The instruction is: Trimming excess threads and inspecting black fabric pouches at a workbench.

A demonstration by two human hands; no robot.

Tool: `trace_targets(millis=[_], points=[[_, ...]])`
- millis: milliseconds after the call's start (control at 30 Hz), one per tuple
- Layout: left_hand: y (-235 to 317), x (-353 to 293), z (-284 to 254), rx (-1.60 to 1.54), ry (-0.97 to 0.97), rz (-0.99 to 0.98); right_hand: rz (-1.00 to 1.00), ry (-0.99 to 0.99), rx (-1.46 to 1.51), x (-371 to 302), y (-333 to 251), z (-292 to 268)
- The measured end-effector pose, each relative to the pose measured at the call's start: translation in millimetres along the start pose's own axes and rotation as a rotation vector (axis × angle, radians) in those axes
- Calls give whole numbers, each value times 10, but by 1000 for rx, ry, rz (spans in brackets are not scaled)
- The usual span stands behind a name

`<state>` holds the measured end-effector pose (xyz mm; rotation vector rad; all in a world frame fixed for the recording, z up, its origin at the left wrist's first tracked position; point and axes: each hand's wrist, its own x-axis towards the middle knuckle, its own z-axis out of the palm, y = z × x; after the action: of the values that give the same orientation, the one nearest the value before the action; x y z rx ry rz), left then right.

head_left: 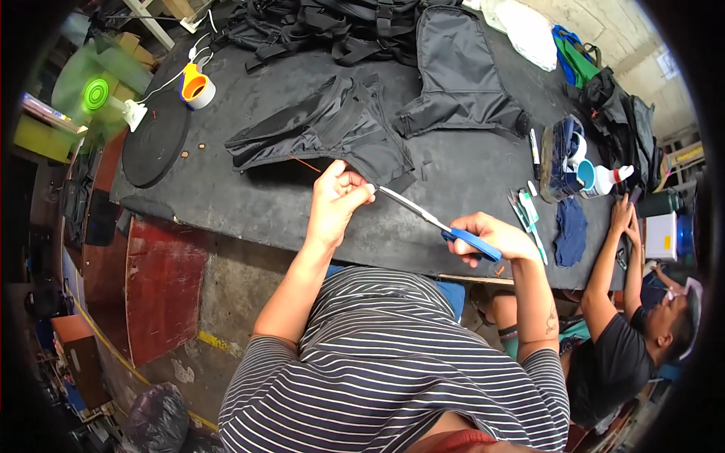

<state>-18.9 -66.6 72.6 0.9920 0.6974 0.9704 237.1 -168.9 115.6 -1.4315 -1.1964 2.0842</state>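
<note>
A black sewn fabric piece (332, 124) lies rumpled on the black table, its near edge reaching my left hand (336, 200). That hand pinches the edge between thumb and fingers. My right hand (491, 238) grips blue-handled scissors (411, 205) by the loops. Their blades point left and end right beside my left fingertips; at this size they look nearly closed. A thin orange-brown strand (304, 163) sticks out from the fabric's near edge, left of my left hand. Whatever lies inside the pinch is hidden by the fingers.
Another black fabric panel (457, 68) and a heap of black straps (325, 30) lie farther back. At right are a tray of bottles (566, 162), a navy cloth scrap (571, 232) and small tools. A co-worker (634, 332) sits at the right. A green fan (97, 94) stands left.
</note>
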Motion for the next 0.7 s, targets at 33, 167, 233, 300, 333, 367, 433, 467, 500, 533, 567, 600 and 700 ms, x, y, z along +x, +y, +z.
trace_targets(millis=[33, 167, 233, 300, 333, 367, 433, 467, 500, 533, 567, 600, 700], points=[[-1, 5, -10, 1, 0, 0, -2, -5, -13, -2, -35, -4], [-38, 17, -65, 18, 10, -13, -54, 16, -76, 50, -162, 41], [-34, 17, -79, 15, 15, -18, -61, 16, -93, 90, -175, 26], [-8, 10, -85, 5, 10, -62, -69, -17, -115, 128, -235, 1], [5, 4, -80, 4, 13, -62, -67, -20, -116, 150, -253, -15], [19, -3, -72, -5, 2, -74, -49, -30, -130, 172, -268, -31], [23, -18, -84, -15, -7, -85, -34, -53, -149, 221, -276, -59], [12, -25, -98, -15, -3, -96, -34, -55, -150, 251, -265, -69], [7, -27, -107, -16, 0, -107, -37, -69, -136, 277, -254, -82], [9, -29, -116, -16, 1, -107, -41, -83, -121, 291, -250, -88], [11, -32, -126, -28, 1, -105, -40, -84, -122, 298, -253, -86], [12, -35, -132, -40, 2, -103, -28, -71, -111, 309, -257, -81], [25, -46, -129, -41, 5, -118, -19, -25, -165, 321, -307, -55]])
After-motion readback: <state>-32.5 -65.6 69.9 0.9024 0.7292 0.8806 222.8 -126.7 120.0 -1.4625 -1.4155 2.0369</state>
